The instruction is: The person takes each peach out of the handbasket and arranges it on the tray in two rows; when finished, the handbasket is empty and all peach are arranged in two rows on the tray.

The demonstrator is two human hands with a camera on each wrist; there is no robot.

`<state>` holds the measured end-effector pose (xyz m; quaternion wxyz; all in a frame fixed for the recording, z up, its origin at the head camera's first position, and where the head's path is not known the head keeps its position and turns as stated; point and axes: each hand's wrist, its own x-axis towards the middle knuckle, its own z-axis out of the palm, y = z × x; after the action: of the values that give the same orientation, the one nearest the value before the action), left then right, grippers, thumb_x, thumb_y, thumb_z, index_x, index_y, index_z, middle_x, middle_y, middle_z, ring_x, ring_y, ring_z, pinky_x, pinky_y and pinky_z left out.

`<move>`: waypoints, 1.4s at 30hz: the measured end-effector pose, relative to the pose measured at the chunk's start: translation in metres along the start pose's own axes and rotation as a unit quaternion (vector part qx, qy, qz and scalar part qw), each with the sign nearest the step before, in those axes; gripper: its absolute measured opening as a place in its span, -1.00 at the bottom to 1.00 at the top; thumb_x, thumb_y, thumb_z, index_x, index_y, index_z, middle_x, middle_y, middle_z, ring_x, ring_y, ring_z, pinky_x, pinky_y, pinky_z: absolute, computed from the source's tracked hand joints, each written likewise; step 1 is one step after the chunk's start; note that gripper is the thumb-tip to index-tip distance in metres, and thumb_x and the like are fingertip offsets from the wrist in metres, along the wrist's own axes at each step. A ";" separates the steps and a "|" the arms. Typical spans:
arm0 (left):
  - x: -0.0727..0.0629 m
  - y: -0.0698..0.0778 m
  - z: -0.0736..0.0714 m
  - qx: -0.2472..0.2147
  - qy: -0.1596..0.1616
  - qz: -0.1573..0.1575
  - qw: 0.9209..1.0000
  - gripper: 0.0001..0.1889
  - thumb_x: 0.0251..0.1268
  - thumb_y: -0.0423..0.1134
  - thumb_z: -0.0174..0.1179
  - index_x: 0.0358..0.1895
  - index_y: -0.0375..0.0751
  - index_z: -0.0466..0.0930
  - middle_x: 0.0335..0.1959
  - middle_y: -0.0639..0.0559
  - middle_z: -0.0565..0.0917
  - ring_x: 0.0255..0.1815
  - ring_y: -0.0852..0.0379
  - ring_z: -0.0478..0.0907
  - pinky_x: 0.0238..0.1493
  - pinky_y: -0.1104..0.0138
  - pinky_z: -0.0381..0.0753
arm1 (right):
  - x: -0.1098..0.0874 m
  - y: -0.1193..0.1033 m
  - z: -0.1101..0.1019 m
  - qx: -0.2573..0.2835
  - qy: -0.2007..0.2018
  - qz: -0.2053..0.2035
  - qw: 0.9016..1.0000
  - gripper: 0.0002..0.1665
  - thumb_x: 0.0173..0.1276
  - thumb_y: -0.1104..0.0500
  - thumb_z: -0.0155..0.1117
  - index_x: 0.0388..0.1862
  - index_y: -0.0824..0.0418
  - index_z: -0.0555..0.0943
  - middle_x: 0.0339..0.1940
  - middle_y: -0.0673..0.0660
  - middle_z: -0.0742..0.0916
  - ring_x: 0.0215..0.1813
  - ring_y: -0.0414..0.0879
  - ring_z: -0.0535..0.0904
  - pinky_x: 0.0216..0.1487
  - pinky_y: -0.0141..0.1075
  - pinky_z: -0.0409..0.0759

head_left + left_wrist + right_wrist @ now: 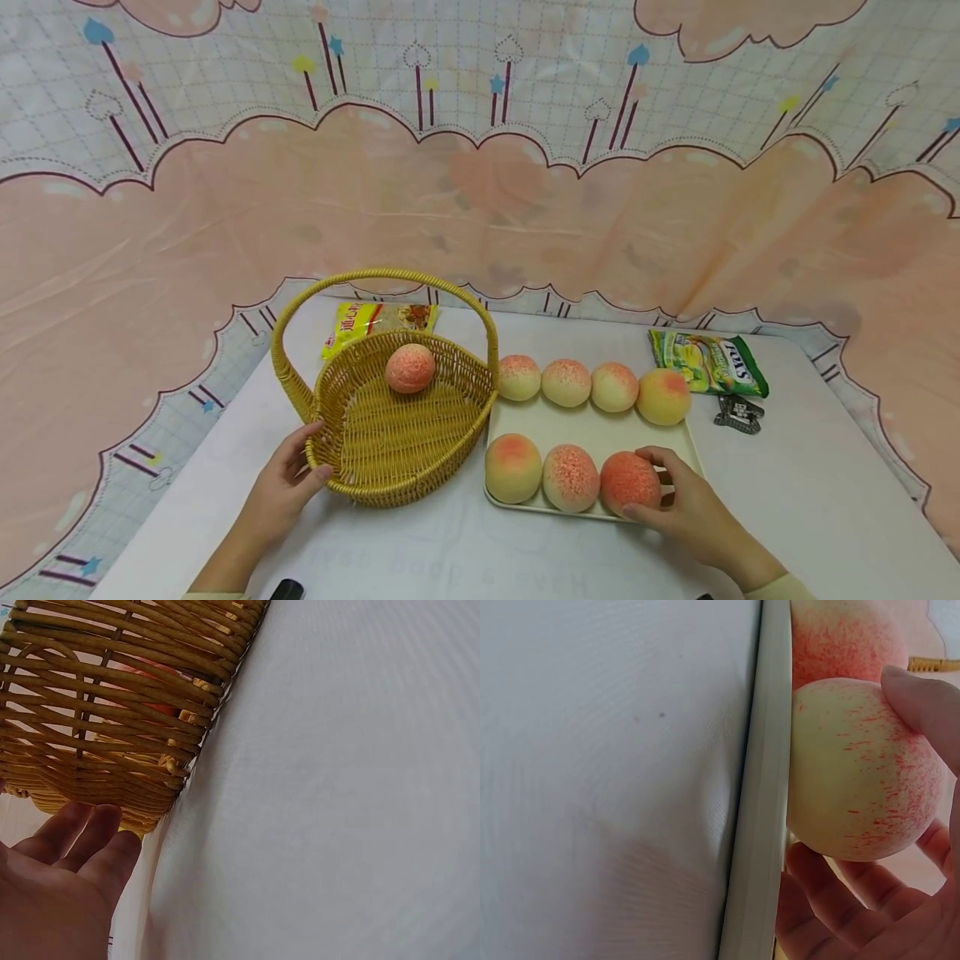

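My left hand (279, 485) grips the left rim of a yellow wicker basket (393, 437), fingertips on the outer weave and thumb over the front edge. Inside the basket, a single red-pink peach (410, 368) lies against the back wall. At the front right corner of a cream tray (581, 425), my right hand (693, 518) holds a reddish peach (628, 483) between thumb and fingers. The right wrist view shows this peach (862, 772) beside the tray's rim (761, 817), with the thumb across its top. Two more peaches stand left of it in the front row.
Several peaches (566, 383) line the tray's back edge. A green snack bag (708, 362) and a small black packet (739, 414) lie right of the tray. Behind the basket is a yellow packet (375, 321). The basket's tall arched handle (382, 273) rises above it.
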<state>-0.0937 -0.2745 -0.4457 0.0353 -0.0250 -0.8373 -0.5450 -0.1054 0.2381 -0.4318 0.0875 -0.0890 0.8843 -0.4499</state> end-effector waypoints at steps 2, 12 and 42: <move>0.000 0.000 0.000 0.000 -0.001 -0.002 1.000 -0.36 0.49 -0.32 0.16 0.50 -0.37 0.09 0.49 -0.49 0.09 0.43 -0.49 0.14 0.04 0.74 0.27 | 0.000 0.000 0.000 -0.001 -0.002 0.002 1.000 -0.15 0.18 0.10 0.56 0.33 0.32 0.33 0.24 0.35 0.51 -0.05 0.02 0.58 -0.18 -0.32 0.65; 0.000 0.000 0.001 -0.003 0.005 0.010 1.000 -0.38 0.48 -0.35 0.15 0.48 -0.40 0.10 0.48 -0.50 0.10 0.41 -0.49 0.15 0.04 0.75 0.28 | 0.002 0.001 0.000 -0.002 -0.007 -0.012 1.000 -0.14 0.19 0.10 0.56 0.33 0.34 0.30 0.25 0.38 0.49 -0.09 0.00 0.58 -0.17 -0.33 0.65; -0.002 0.002 0.001 -0.002 0.004 0.016 1.000 -0.38 0.48 -0.37 0.15 0.48 -0.40 0.11 0.47 -0.50 0.12 0.39 -0.49 0.18 0.04 0.75 0.29 | 0.004 0.003 -0.006 -0.014 -0.025 -0.037 0.999 0.10 0.18 0.03 0.57 0.51 0.38 0.16 0.32 0.43 0.45 0.09 0.14 0.58 -0.09 -0.34 0.66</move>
<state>-0.0921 -0.2727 -0.4448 0.0475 -0.0362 -0.8355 -0.5463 -0.1106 0.2434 -0.4310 0.0919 -0.1344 0.8842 -0.4377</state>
